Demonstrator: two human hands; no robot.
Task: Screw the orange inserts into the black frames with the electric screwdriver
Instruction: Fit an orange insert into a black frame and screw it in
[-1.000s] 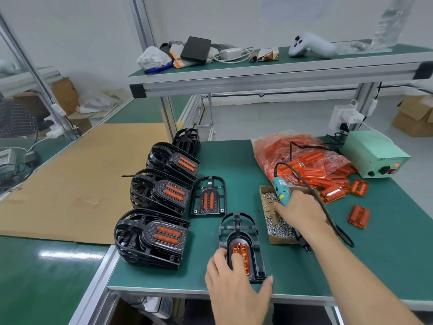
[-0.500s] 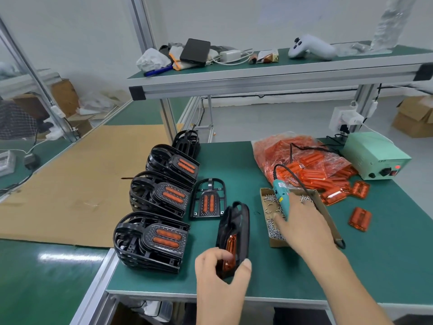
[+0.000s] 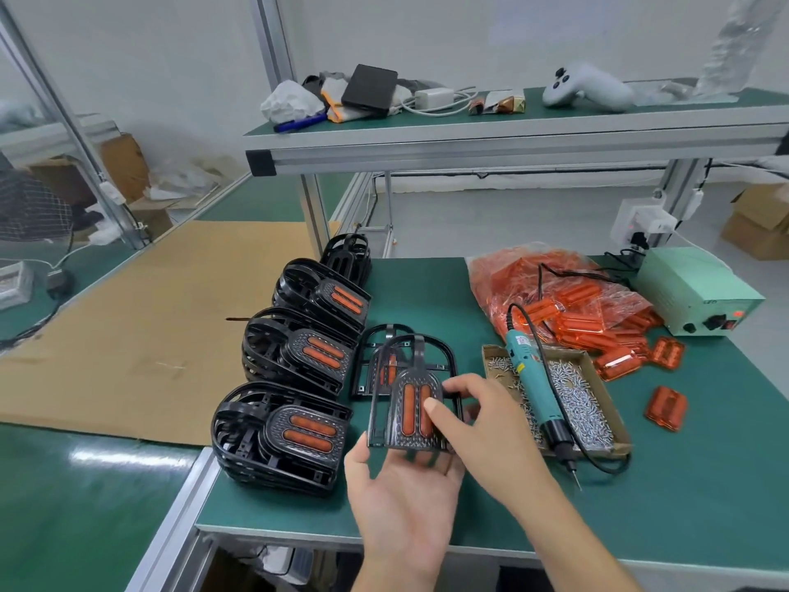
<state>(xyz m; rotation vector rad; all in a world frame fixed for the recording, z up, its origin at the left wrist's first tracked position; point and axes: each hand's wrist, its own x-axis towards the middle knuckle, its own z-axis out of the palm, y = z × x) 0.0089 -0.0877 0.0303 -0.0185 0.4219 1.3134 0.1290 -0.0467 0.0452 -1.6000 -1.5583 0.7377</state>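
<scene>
A black frame [image 3: 413,399] with two orange strips showing through it is held up above the table, face toward me. My left hand [image 3: 401,502] supports it from below, palm up. My right hand [image 3: 478,420] pinches its right edge, thumb on the face. Behind it a second frame [image 3: 375,361] with an orange insert lies flat. The teal electric screwdriver [image 3: 539,397] lies across the screw tray [image 3: 597,403], free of either hand. Loose orange inserts [image 3: 667,408] lie to the right.
Stacks of finished black frames [image 3: 277,437] line the left side of the green table [image 3: 683,506]. A bag of orange inserts [image 3: 550,288] and a pale green power box [image 3: 696,292] stand at the back right. A shelf [image 3: 512,134] with clutter hangs overhead.
My right hand let go of the screwdriver, which now lies on the screw tray, and took hold of the frame. The frame was lifted off the table and turned face toward me.
</scene>
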